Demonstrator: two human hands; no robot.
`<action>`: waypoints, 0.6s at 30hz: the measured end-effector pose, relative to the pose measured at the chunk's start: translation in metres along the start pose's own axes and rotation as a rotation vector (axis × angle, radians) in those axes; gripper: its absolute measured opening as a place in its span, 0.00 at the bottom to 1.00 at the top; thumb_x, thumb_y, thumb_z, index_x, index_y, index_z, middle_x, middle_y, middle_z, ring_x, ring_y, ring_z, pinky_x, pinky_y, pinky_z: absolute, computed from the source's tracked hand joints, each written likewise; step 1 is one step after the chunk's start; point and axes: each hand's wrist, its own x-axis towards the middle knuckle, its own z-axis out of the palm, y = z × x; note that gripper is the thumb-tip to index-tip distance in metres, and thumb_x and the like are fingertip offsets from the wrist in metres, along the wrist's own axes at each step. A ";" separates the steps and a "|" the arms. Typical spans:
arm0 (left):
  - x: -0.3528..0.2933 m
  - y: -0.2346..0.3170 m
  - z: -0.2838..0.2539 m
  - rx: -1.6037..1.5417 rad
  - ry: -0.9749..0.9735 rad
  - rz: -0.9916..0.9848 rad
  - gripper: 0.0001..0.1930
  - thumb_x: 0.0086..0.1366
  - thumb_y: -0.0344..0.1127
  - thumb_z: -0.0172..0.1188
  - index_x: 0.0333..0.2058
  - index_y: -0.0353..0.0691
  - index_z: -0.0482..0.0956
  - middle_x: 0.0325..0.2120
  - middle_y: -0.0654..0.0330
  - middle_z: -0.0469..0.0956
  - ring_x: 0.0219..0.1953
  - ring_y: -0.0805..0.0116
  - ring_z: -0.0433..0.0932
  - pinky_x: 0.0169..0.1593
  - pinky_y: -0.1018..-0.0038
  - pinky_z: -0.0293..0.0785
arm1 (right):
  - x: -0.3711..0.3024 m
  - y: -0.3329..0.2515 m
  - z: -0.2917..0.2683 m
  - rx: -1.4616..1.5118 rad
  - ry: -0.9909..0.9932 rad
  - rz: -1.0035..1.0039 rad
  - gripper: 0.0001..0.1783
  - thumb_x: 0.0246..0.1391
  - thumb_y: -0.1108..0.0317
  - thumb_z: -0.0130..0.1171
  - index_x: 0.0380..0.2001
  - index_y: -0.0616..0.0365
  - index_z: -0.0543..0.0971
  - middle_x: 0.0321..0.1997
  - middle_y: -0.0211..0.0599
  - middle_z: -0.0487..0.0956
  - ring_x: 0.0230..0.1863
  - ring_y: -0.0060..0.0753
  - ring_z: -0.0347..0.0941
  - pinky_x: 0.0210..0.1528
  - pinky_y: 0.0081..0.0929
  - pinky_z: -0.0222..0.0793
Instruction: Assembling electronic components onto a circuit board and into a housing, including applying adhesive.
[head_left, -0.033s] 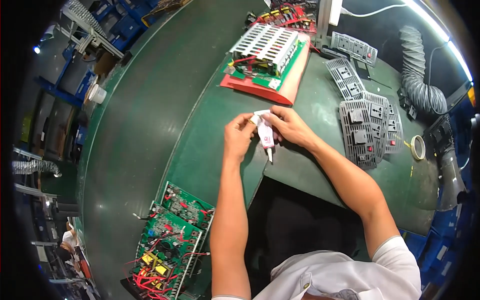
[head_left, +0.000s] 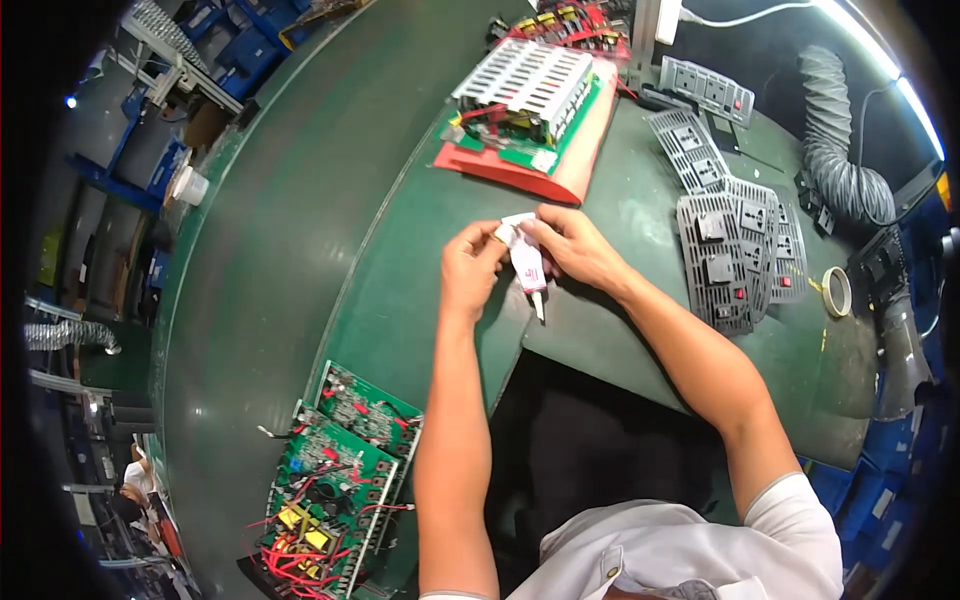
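A white squeeze tube (head_left: pixel 527 266) with red print and a narrow white nozzle hangs nozzle down over the green table. Its upper end is bent or rolled over between my hands. My left hand (head_left: pixel 471 266) pinches the left side of that end with thumb and fingers. My right hand (head_left: pixel 577 247) closes on the top from the right, and its fingertips are partly hidden behind the tube. Just beyond my hands, a slotted white metal housing (head_left: pixel 525 80) sits on a green circuit board (head_left: pixel 530 158) over a red sheet (head_left: pixel 515 178).
Green circuit boards (head_left: pixel 335 470) with red wires lie at near left. Grey vented socket panels (head_left: pixel 715 260) overlap on the right, beside a tape roll (head_left: pixel 836 292) and a flexible silver duct (head_left: pixel 840 140). More red-wired parts (head_left: pixel 575 30) are at the back.
My hands and the tube appear slightly further left and up, as does the nearby table content. The tube has turned a little. Both hands keep their grip.
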 end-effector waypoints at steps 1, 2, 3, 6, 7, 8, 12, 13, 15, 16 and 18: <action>-0.001 -0.002 -0.001 -0.009 -0.010 0.000 0.11 0.62 0.27 0.60 0.43 0.32 0.80 0.27 0.66 0.78 0.26 0.80 0.73 0.30 0.82 0.68 | 0.002 0.005 0.003 -0.104 0.080 -0.105 0.17 0.68 0.60 0.53 0.30 0.63 0.74 0.20 0.24 0.70 0.24 0.14 0.64 0.24 0.23 0.63; 0.000 0.001 0.003 0.012 -0.006 0.012 0.10 0.62 0.27 0.60 0.43 0.32 0.80 0.27 0.66 0.78 0.26 0.80 0.72 0.30 0.82 0.68 | 0.004 0.006 0.000 -0.195 0.114 -0.152 0.17 0.67 0.60 0.53 0.29 0.64 0.74 0.20 0.25 0.70 0.25 0.15 0.63 0.25 0.24 0.63; -0.001 0.004 0.007 0.033 -0.003 0.025 0.10 0.62 0.27 0.60 0.42 0.31 0.80 0.27 0.66 0.78 0.26 0.80 0.72 0.30 0.82 0.67 | 0.005 0.008 -0.003 -0.288 0.148 -0.201 0.18 0.67 0.60 0.54 0.29 0.65 0.74 0.21 0.26 0.70 0.26 0.15 0.63 0.26 0.26 0.63; 0.000 0.004 0.006 0.047 0.012 0.043 0.10 0.63 0.26 0.58 0.43 0.31 0.80 0.27 0.66 0.78 0.27 0.81 0.72 0.30 0.82 0.67 | 0.008 0.012 -0.002 -0.218 0.142 -0.222 0.18 0.65 0.60 0.56 0.29 0.66 0.75 0.21 0.30 0.70 0.26 0.17 0.62 0.27 0.28 0.63; 0.000 0.004 0.003 0.075 0.019 0.044 0.10 0.64 0.26 0.59 0.43 0.31 0.80 0.27 0.66 0.78 0.27 0.81 0.72 0.30 0.82 0.67 | 0.010 0.013 -0.001 -0.237 0.141 -0.250 0.18 0.65 0.60 0.57 0.29 0.66 0.75 0.21 0.30 0.70 0.26 0.17 0.62 0.27 0.28 0.63; -0.002 0.006 0.002 0.089 0.019 0.038 0.11 0.65 0.27 0.59 0.45 0.31 0.79 0.27 0.67 0.77 0.27 0.82 0.72 0.30 0.82 0.67 | 0.009 0.012 -0.001 -0.255 0.141 -0.262 0.18 0.65 0.60 0.57 0.29 0.66 0.75 0.21 0.30 0.70 0.26 0.17 0.62 0.27 0.28 0.63; -0.008 0.017 0.014 0.075 -0.160 -0.026 0.16 0.66 0.28 0.60 0.52 0.32 0.75 0.30 0.66 0.80 0.29 0.81 0.75 0.32 0.82 0.68 | 0.006 0.015 -0.009 -0.170 0.223 -0.278 0.16 0.65 0.61 0.57 0.29 0.65 0.75 0.20 0.28 0.70 0.25 0.16 0.63 0.27 0.26 0.63; -0.010 0.014 0.011 0.134 -0.189 -0.042 0.19 0.65 0.28 0.61 0.54 0.33 0.73 0.32 0.64 0.82 0.31 0.80 0.77 0.34 0.81 0.69 | 0.004 0.011 -0.008 -0.081 0.215 -0.194 0.16 0.65 0.62 0.57 0.29 0.65 0.75 0.21 0.28 0.72 0.26 0.16 0.64 0.27 0.25 0.63; -0.014 0.010 0.012 0.173 -0.198 -0.033 0.22 0.64 0.27 0.62 0.56 0.33 0.71 0.33 0.61 0.83 0.33 0.78 0.78 0.37 0.80 0.72 | 0.002 0.009 -0.003 0.026 0.221 -0.136 0.16 0.65 0.61 0.57 0.30 0.64 0.76 0.22 0.27 0.73 0.27 0.15 0.66 0.26 0.25 0.64; -0.014 0.011 0.018 0.142 -0.228 -0.019 0.22 0.64 0.27 0.63 0.56 0.32 0.70 0.34 0.59 0.83 0.34 0.76 0.79 0.39 0.78 0.74 | 0.003 0.013 -0.006 -0.015 0.261 -0.199 0.17 0.64 0.60 0.58 0.29 0.65 0.75 0.21 0.34 0.74 0.25 0.19 0.67 0.26 0.28 0.65; -0.016 0.008 0.019 0.088 -0.249 -0.020 0.23 0.63 0.26 0.63 0.56 0.31 0.70 0.35 0.59 0.83 0.35 0.76 0.79 0.39 0.79 0.74 | 0.002 0.017 -0.002 -0.072 0.302 -0.263 0.19 0.62 0.58 0.59 0.29 0.66 0.75 0.21 0.40 0.74 0.24 0.22 0.67 0.26 0.31 0.66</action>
